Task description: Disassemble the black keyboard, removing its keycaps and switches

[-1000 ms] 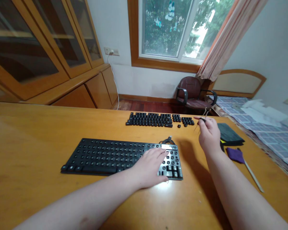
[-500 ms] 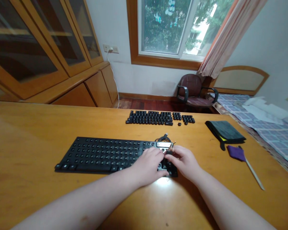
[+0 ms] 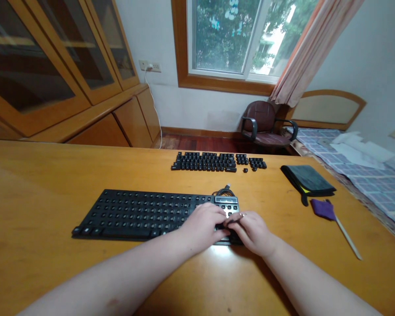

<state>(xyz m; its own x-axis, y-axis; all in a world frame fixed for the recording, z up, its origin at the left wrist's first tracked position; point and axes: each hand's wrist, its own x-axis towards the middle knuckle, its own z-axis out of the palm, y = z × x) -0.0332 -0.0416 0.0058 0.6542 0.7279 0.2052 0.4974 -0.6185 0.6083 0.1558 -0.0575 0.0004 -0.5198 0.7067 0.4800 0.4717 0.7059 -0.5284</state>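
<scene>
A black keyboard [image 3: 141,208] lies in front of me with most of its keycaps off; the space bar and several bottom-row keys are still on. My left hand [image 3: 206,226] rests over its right part, thumb and fingers curled inward at the number pad; what lies between them is hidden. Close against it, my right hand [image 3: 255,230] pinches a small thin tool [image 3: 237,218], dark with a shiny wire-like end. Both sets of fingertips meet above the lower number pad, which they partly cover. A bright light falls there and on the table just in front.
Removed black keycaps [image 3: 206,162] stand in rows near the table's far edge, one single keycap [image 3: 245,170] apart. A coiled cable [image 3: 224,191] lies behind the keyboard. To the right are a folded dark cloth [image 3: 307,179] and a purple pouch [image 3: 323,209] with a pale strap.
My right hand has turned and lowered slightly; the shiny-ended tool, which stood up by the number pad's top, now lies tilted flatter between the fingers. My left hand has barely moved.
</scene>
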